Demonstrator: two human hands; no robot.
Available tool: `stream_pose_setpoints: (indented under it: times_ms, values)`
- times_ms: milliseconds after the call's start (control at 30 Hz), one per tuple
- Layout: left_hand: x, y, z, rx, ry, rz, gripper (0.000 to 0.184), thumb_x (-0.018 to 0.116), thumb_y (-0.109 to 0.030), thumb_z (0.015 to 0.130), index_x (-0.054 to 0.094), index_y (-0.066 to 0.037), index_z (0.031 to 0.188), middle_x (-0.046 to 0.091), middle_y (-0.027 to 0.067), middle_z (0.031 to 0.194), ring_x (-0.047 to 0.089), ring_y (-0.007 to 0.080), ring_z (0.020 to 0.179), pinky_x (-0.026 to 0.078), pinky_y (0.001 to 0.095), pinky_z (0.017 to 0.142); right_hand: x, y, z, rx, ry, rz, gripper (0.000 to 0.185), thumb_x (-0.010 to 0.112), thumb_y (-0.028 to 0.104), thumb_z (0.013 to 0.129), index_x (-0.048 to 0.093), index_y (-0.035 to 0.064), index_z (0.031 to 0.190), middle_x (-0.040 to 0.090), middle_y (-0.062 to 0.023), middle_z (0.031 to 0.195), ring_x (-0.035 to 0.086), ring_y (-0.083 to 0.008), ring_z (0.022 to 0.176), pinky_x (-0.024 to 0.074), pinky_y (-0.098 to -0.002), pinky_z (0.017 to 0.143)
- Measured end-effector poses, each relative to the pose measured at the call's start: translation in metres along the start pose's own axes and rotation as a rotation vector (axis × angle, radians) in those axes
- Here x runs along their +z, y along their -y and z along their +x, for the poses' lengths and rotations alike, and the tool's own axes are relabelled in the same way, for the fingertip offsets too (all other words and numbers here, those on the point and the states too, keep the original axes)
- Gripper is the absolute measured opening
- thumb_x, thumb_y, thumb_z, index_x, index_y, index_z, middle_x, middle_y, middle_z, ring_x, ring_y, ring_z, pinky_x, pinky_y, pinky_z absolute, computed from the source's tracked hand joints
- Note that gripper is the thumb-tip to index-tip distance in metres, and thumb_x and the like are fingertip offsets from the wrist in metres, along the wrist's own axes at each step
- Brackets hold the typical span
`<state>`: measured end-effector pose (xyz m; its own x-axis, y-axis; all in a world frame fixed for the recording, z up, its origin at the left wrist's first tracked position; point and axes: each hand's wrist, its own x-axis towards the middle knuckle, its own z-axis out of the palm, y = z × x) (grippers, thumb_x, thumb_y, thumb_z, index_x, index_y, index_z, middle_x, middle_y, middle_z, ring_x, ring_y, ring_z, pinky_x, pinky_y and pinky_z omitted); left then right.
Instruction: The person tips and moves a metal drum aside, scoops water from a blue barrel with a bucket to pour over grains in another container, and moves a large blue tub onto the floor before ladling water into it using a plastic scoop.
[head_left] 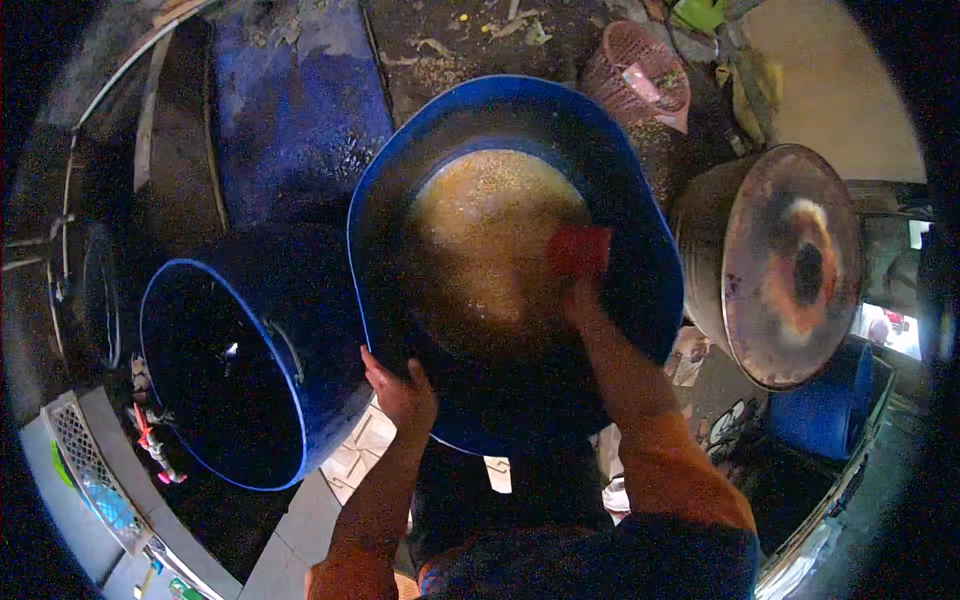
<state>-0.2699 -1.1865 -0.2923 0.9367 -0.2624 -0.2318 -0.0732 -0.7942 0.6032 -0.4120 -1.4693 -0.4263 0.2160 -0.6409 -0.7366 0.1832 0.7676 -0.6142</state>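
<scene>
A large blue plastic barrel point(515, 88) stands upright before me, its wide mouth facing up. Inside, low down, lies cloudy yellowish liquid with pale grains point(490, 220). My right hand point(581, 300) reaches into the barrel, closed on a red plastic scoop point(580, 250) at the right side of the liquid. Blur hides the scoop's exact shape and whether anything is in it. At the near left rim, my left hand point(402, 395) grips the barrel's edge, thumb toward the inside and fingers outside.
Left of the barrel, another blue barrel point(285, 360) lies tilted, its dark opening toward the left. A rusty metal drum point(795, 270) is close on the right. Behind are a pink basket point(640, 70) and a blue sheet point(290, 100). Patterned floor tiles point(360, 450) show below.
</scene>
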Motion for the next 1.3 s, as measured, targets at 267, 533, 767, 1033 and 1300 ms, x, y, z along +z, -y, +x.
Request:
stream_pose_setpoints:
  times_ms: [267, 533, 767, 1033, 1300]
  values:
    - [0.001, 0.009, 0.002, 0.032, -0.012, 0.109, 0.077, 0.057, -0.019, 0.079, 0.012, 0.002, 0.138, 0.037, 0.0304, 0.121, 0.043, 0.0448, 0.106, 0.034, 0.0464, 0.093, 0.08, -0.042, 0.103, -0.116, 0.107, -0.224, 0.048, 0.041, 0.04, 0.092, 0.039, 0.0098, 0.129, 0.048, -0.0076, 0.118, 0.047, -0.0224, 0.104, 0.0407, -0.0374, 0.086]
    - [0.005, 0.01, 0.007, 0.049, -0.002, 0.021, 0.077, 0.056, -0.021, 0.079, 0.012, 0.003, 0.137, 0.037, 0.0316, 0.12, 0.043, 0.0465, 0.105, 0.036, 0.0483, 0.09, 0.126, -0.109, 0.065, -0.238, 0.429, -0.735, 0.048, 0.042, 0.035, 0.093, 0.036, 0.0086, 0.132, 0.045, -0.0099, 0.125, 0.045, -0.0223, 0.11, 0.0382, -0.0374, 0.092]
    - [-0.001, 0.003, 0.002, 0.024, -0.006, 0.104, 0.078, 0.057, -0.018, 0.078, 0.012, 0.003, 0.137, 0.038, 0.032, 0.119, 0.045, 0.0461, 0.104, 0.038, 0.0461, 0.089, 0.093, -0.074, -0.075, -0.031, 0.977, -0.818, 0.048, 0.042, 0.031, 0.093, 0.034, 0.0076, 0.135, 0.042, -0.012, 0.131, 0.042, -0.0222, 0.115, 0.036, -0.0373, 0.097]
    - [-0.004, 0.009, 0.0, 0.039, -0.016, 0.053, 0.076, 0.056, -0.018, 0.078, 0.013, 0.003, 0.137, 0.04, 0.0316, 0.118, 0.045, 0.0459, 0.104, 0.038, 0.047, 0.089, 0.051, -0.027, -0.097, 0.006, 1.033, -1.295, 0.046, 0.041, 0.03, 0.094, 0.036, 0.0065, 0.132, 0.044, -0.0122, 0.127, 0.044, -0.0226, 0.113, 0.0371, -0.038, 0.096]
    - [-0.001, 0.013, 0.002, 0.053, -0.008, 0.023, 0.075, 0.057, -0.02, 0.079, 0.015, 0.005, 0.136, 0.036, 0.0325, 0.124, 0.041, 0.0462, 0.11, 0.034, 0.0475, 0.093, 0.017, -0.053, -0.044, -0.225, 0.869, -1.711, 0.043, 0.04, 0.03, 0.094, 0.038, 0.0054, 0.13, 0.046, -0.0123, 0.124, 0.045, -0.0231, 0.111, 0.0381, -0.0387, 0.094]
